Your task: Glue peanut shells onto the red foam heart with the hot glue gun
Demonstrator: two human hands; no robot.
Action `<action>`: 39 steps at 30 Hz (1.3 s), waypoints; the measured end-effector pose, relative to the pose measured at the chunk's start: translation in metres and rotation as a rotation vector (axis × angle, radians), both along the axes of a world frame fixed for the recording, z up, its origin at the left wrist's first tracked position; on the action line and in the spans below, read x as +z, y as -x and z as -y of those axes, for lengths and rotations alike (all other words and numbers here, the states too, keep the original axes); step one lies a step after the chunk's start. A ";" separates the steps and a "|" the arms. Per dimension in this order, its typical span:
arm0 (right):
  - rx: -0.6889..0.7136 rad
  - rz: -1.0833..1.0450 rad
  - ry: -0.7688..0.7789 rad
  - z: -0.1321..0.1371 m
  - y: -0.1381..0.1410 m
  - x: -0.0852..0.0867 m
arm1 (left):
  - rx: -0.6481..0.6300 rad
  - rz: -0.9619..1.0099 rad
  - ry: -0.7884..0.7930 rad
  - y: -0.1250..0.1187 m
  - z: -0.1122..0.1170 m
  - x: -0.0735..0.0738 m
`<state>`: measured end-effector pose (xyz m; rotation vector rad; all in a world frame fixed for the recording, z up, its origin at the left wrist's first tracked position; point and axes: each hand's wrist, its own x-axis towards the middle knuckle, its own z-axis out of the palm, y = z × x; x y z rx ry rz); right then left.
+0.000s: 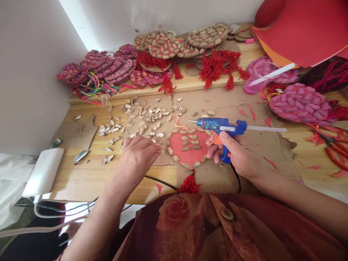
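A blue hot glue gun [210, 124] is gripped in my right hand [237, 154], with fingers around its handle and orange trigger. Its metal nozzle points left, and a white glue stick [268, 129] juts from the back. My left hand [139, 154] pinches a small peanut shell [162, 152] at its fingertips, just left of a red heart-shaped piece [178, 145]. Peanut shells line the heart's edge and form short rows in its upper middle; the gun and my right hand cover its right side. A red tassel [190, 184] hangs from its lower tip.
Loose peanut shells [152, 114] lie beyond my left hand on cardboard [212, 99]. Finished peanut-covered pieces [163, 45] line the back ledge. At right are a pink cup [259, 78], a purple piece [301, 103] and orange-handled scissors [335, 156]. A white power strip [45, 172] sits left.
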<state>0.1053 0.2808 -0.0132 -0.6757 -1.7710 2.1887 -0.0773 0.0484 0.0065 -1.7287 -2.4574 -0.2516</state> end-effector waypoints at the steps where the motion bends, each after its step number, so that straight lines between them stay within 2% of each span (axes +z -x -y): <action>1: -0.006 0.003 0.004 0.000 0.000 0.001 | -0.013 -0.008 0.015 0.001 -0.001 -0.001; 7: -0.011 -0.013 0.051 0.000 0.001 0.005 | -0.102 -0.026 0.048 0.006 -0.006 -0.002; 11: 0.008 -0.053 0.074 -0.002 -0.001 0.005 | -0.158 -0.069 0.145 0.007 -0.010 0.004; 14: -0.012 -0.076 0.077 -0.001 -0.004 0.008 | -0.147 -0.064 0.165 0.008 -0.007 0.006; 16: -0.017 -0.093 0.080 0.000 -0.006 0.011 | -0.103 0.000 0.116 0.009 -0.001 0.006; 19: 0.015 -0.115 0.105 0.002 -0.010 0.018 | 0.010 0.187 -0.013 0.008 0.010 0.007; 21: 0.055 -0.125 0.105 0.004 -0.013 0.023 | 0.139 0.356 -0.093 0.004 0.013 0.009; 24: 0.143 -0.136 0.062 0.007 -0.018 0.029 | 0.371 0.745 -0.234 -0.005 0.010 0.014; 26: 0.215 -0.150 0.016 0.009 -0.022 0.031 | 0.452 1.075 -0.385 -0.013 0.003 0.015; 29: 0.296 -0.187 -0.047 0.012 -0.027 0.030 | 0.441 1.543 -0.523 -0.024 -0.010 0.016; 31: 0.335 -0.193 -0.082 0.013 -0.030 0.027 | 0.404 1.749 -0.550 -0.030 -0.017 0.016; 34: 0.372 -0.178 -0.166 0.012 -0.034 0.023 | 0.350 1.904 -0.568 -0.036 -0.023 0.015; 39: 0.375 -0.180 -0.311 0.010 -0.037 0.025 | 0.324 1.992 -0.559 -0.040 -0.029 0.011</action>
